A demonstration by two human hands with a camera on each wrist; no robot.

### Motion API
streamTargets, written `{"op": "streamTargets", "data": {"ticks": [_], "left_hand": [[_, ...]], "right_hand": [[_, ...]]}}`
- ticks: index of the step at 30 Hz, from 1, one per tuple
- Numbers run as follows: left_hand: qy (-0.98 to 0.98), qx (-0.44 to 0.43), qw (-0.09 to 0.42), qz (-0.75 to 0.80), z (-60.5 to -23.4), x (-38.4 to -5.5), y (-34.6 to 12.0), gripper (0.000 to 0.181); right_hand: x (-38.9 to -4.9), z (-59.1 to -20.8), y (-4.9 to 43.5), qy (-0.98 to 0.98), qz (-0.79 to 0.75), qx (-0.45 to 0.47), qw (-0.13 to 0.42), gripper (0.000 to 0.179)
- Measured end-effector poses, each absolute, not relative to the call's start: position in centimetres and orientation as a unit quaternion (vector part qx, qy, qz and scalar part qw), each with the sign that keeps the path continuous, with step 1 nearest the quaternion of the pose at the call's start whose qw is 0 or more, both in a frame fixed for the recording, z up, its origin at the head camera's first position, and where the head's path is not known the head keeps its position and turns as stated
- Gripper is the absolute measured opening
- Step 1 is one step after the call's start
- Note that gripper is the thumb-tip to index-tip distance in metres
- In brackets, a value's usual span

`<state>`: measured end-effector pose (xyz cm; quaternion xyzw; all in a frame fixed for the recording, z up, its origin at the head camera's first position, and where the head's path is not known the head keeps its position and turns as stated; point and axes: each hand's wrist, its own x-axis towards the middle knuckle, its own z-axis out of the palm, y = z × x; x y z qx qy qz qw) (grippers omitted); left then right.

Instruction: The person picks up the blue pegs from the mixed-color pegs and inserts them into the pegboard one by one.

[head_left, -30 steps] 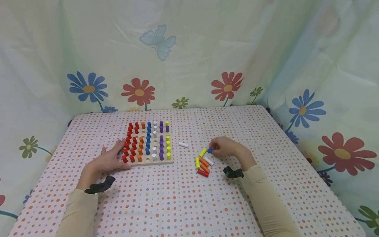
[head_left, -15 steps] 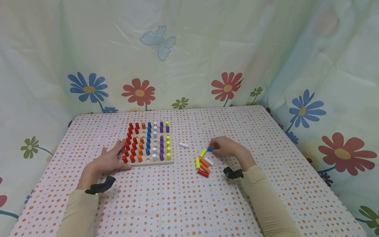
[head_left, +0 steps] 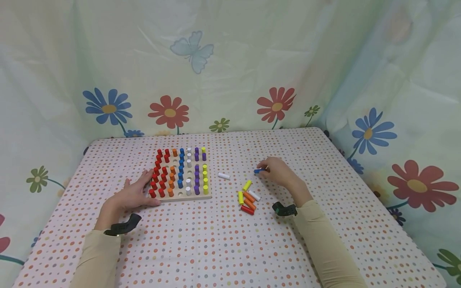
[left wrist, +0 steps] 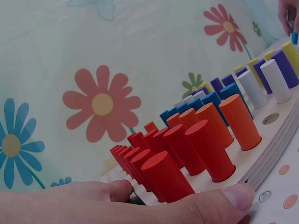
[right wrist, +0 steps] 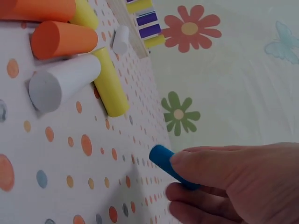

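A wooden pegboard stands at the left of the table, with upright red, orange, blue, white, purple and yellow pegs in columns. Several of its holes show bare. My left hand rests at its near left corner, thumb along the front edge and fingers spread against the left side. In the left wrist view the thumb touches the corner beside the red pegs. Off to the board's right, my right hand pinches a blue peg between thumb and fingers, raised above the cloth.
Loose yellow, orange, white and red pegs lie in a small cluster nearer than the right hand. A lone white peg lies between them and the board. The dotted tablecloth meets a flowered curtain at the back.
My right hand has lifted the blue peg from beside the loose pegs and moved it slightly away from me. The left hand and the pegboard stay in place.
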<state>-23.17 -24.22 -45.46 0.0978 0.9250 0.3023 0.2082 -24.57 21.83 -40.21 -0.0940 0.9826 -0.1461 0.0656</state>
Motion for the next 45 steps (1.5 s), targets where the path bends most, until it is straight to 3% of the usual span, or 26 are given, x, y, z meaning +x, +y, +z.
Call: {"op": "streamTargets", "data": {"ticks": [9, 16, 22, 32, 45], "left_hand": [[0.924, 0.097, 0.209, 0.307, -45.4, -22.9, -24.3, 0.121], [0.925, 0.102, 0.203, 0.304, -45.6, -23.2, -24.4, 0.122], [0.926, 0.098, 0.204, 0.301, -45.8, -23.4, -24.2, 0.125], [0.924, 0.108, 0.201, 0.306, -45.7, -23.4, -24.4, 0.124], [0.928, 0.107, 0.196, 0.298, -45.6, -23.3, -24.3, 0.123]], "right_hand": [[-24.3, -39.5, 20.7, 0.982, -0.174, -0.079, -0.012, 0.016], [-23.3, -38.4, 18.1, 0.972, -0.196, -0.121, -0.050, 0.022], [-21.7, -37.1, 12.9, 0.949, -0.213, -0.210, -0.100, 0.025], [-20.3, -36.4, 3.7, 0.898, -0.160, -0.403, -0.076, 0.013], [-21.6, -38.8, 0.0, 0.901, -0.099, -0.422, 0.016, 0.017]]}}
